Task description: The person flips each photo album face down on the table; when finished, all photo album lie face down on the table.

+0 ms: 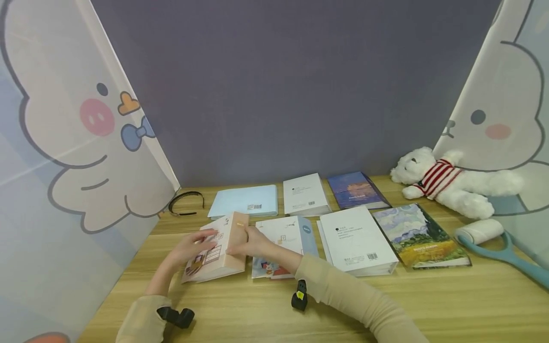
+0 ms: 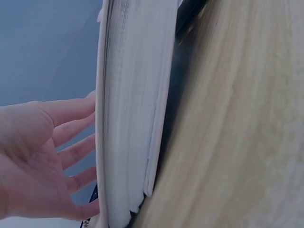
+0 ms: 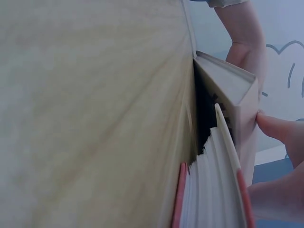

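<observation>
A thick photo album with a peach spine (image 1: 238,236) and a cream illustrated cover lies at the left front of the table. My left hand (image 1: 197,245) rests on its cover, fingers spread and nearly straight. The left wrist view shows those fingertips against the cover (image 2: 100,156), beside the thick white pages (image 2: 137,95). At the spine side is my right hand (image 1: 255,243), its thumb extended across the spine; the far fingers are partly hidden. A dark gap shows beneath this album in the right wrist view. Under my right forearm lies a similar album with a blue spine (image 1: 307,236).
A pale blue album (image 1: 244,200), a white one (image 1: 304,193) and a purple one (image 1: 353,189) lie behind. Further right are another white album (image 1: 356,238) and a landscape-covered one (image 1: 418,233). A headband (image 1: 184,202), teddy bear (image 1: 454,181) and lint roller (image 1: 480,232) lie near the sides.
</observation>
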Demonstrator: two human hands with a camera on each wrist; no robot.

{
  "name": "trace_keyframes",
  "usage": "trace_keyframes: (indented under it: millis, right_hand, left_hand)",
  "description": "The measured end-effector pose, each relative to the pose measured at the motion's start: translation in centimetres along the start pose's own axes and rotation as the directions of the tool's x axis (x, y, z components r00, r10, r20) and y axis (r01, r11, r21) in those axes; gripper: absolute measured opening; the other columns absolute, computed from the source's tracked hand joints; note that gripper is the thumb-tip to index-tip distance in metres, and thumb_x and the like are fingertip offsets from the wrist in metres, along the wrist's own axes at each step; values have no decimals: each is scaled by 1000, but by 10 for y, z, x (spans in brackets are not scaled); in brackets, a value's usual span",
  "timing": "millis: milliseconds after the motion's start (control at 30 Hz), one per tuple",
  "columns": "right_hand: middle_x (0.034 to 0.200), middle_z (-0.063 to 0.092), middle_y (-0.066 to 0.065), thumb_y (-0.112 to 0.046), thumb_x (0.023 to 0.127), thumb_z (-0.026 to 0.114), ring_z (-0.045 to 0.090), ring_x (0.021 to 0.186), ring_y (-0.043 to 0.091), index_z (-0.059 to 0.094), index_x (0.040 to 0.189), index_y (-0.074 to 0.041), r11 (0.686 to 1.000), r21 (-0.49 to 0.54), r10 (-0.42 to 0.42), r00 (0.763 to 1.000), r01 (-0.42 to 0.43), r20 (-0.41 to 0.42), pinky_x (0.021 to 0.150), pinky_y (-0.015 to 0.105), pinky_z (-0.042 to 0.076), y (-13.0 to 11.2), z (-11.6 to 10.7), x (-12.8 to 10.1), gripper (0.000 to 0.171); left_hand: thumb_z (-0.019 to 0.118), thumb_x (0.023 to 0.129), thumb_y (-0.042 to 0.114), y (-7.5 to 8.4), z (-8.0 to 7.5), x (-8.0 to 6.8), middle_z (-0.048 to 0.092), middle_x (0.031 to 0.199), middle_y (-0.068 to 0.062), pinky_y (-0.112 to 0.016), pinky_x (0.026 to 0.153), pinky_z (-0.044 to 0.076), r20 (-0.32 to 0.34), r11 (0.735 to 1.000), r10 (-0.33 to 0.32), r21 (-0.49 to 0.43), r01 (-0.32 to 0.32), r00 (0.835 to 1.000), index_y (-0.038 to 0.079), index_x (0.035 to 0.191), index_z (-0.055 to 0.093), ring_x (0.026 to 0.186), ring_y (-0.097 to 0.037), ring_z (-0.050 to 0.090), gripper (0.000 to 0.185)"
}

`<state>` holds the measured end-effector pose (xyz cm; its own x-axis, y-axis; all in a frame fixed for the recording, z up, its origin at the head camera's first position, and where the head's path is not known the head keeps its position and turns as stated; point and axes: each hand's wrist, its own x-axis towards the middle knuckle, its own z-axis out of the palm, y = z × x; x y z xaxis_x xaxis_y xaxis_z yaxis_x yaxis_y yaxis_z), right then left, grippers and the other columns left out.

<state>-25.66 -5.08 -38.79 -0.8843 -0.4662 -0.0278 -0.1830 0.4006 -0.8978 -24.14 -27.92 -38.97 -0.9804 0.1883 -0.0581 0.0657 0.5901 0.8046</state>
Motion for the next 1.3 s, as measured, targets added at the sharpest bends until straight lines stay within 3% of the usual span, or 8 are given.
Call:
trace_keyframes:
  millis: [167,300,433,600,767,1033,1300]
  right_hand:
    - [133,51,18,-34,79,75,53,118,27,35,142,1,997,-69,18,999,-15,46,94,37,49,1,1,-2,83]
    - [111,61,13,-32,79,75,58,97,19,54,123,3,994,-108,11,998,-5,55,76,29,51,3,3,-2,60]
    - [105,62,12,-32,79,74,55,89,16,59,108,2,988,-155,7,998,4,70,68,25,47,3,4,-2,47]
    - [120,60,13,-32,81,72,57,101,17,57,122,-4,975,-217,-24,989,55,145,76,24,50,0,3,-4,52]
    - [144,42,15,-36,83,69,48,126,25,44,140,-8,963,-262,-11,979,65,202,96,32,47,-1,2,-6,68]
    - [144,43,11,-35,85,67,44,130,24,36,145,-8,972,-234,17,977,34,213,100,34,45,-1,-2,-8,73]
    - [148,37,10,-33,88,65,41,133,25,43,141,-9,978,-206,31,981,9,190,104,34,42,-1,-4,-4,63]
  left_hand:
    - [65,89,26,-2,-1,-1,31,147,-28,-61,108,24,16,1000,-24,-19,24,1000,-1,133,49,135,-50,23,54]
    - [64,89,30,-4,-2,0,29,146,-30,-63,107,25,27,999,-40,26,39,999,1,135,48,134,-51,23,56]
    - [64,89,32,-3,-4,0,26,148,-29,-62,108,24,42,998,-50,45,48,998,3,137,46,135,-51,21,58]
    - [65,89,28,2,-2,0,23,150,-28,-61,109,22,56,997,-25,68,22,998,0,137,45,135,-51,20,58]
    - [65,89,26,4,0,-2,23,150,-28,-61,109,24,60,995,-11,98,5,998,-1,136,46,134,-51,21,57]
    - [64,89,25,1,-1,0,21,150,-28,-61,110,20,74,997,2,74,-8,997,-4,136,44,135,-51,18,59]
    - [59,93,23,1,-1,5,27,146,-32,-61,108,25,46,992,50,111,-55,998,-6,132,49,133,-52,25,49]
